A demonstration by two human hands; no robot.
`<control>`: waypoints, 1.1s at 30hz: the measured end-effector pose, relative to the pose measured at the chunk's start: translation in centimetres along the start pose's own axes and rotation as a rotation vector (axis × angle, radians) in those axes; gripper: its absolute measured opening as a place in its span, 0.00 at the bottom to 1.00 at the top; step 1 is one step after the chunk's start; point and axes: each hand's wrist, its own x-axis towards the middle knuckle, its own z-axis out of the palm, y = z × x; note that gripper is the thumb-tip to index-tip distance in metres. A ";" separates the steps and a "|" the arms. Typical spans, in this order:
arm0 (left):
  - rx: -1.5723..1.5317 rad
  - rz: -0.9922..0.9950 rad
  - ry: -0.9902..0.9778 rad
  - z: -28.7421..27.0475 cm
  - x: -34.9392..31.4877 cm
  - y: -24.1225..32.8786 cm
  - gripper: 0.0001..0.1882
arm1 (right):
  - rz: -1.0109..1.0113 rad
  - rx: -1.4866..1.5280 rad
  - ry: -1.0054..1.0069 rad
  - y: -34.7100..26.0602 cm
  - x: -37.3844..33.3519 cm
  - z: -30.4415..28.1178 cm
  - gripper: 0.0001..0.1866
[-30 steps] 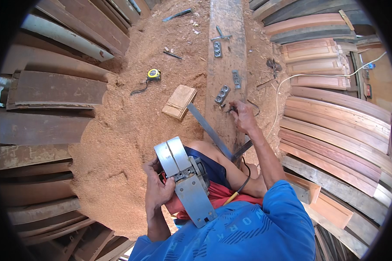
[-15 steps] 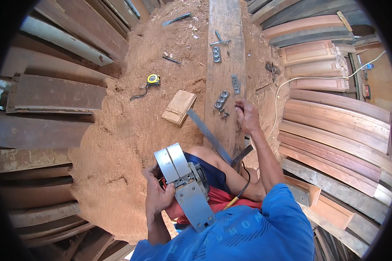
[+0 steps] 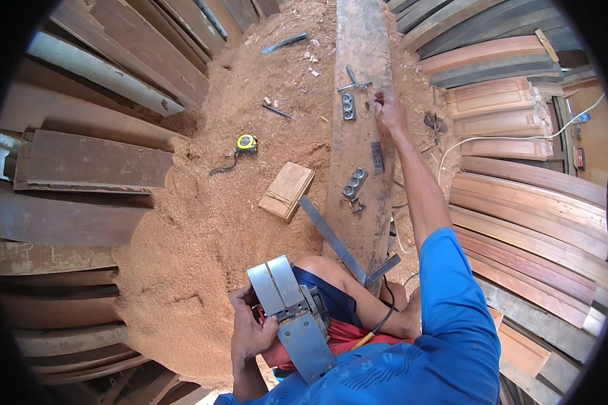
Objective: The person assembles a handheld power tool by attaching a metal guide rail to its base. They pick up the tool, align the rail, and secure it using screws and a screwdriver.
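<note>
My left hand (image 3: 253, 331) grips an electric hand planer (image 3: 307, 347) that rests upturned on my lap, its silver sole plates facing up. My right arm is stretched out over a long wooden plank (image 3: 361, 50). At its end, my right hand (image 3: 390, 113) is closed with the fingertips together; what they hold, if anything, I cannot make out. Close by the fingers are a T-handled tool (image 3: 353, 79) and a metal piece with three round holes (image 3: 348, 106). Nearer to me on the plank lie a flat slotted plate (image 3: 377, 157), a second three-holed piece (image 3: 353, 183) and small dark fasteners (image 3: 357, 205).
A try square (image 3: 334, 233) leans across the plank's near end. On the sawdust-covered ground lie a wooden block (image 3: 287, 191), a yellow tape measure (image 3: 246, 144), a chisel (image 3: 285, 42) and a dark pencil-like stick (image 3: 277, 111). Stacked boards (image 3: 94, 158) and panels (image 3: 527, 196) line both sides.
My right hand has reached forward along the plank, from beside the slotted plate to near the T-handled tool. My left hand keeps its grip on the planer. The whole view has shifted slightly.
</note>
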 end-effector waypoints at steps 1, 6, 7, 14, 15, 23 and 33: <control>-0.008 0.009 -0.003 0.0 0.0 -0.2 0.37 | -0.004 0.008 0.001 0.4 0.2 0.5 0.14; 0.026 0.012 -0.011 -0.1 0.4 -0.2 0.37 | -0.053 -0.032 -0.060 2.4 1.4 1.1 0.15; 0.030 0.018 -0.007 -0.1 0.4 -0.3 0.37 | -0.046 -0.027 -0.063 2.3 0.9 0.9 0.15; -0.004 0.007 -0.004 -0.1 0.3 -0.1 0.37 | -0.006 0.070 -0.063 2.1 -1.6 -0.3 0.15; 0.002 0.008 -0.007 -0.1 0.4 -0.1 0.38 | -0.009 0.100 -0.063 1.8 -1.8 -0.5 0.15; 0.013 0.003 -0.012 -0.2 0.4 0.2 0.38 | -0.078 -0.146 -0.030 0.1 -0.8 -0.4 0.20; -0.024 -0.026 -0.001 -0.1 0.3 0.2 0.37 | 0.068 -0.375 -0.452 -7.3 -0.1 2.0 0.28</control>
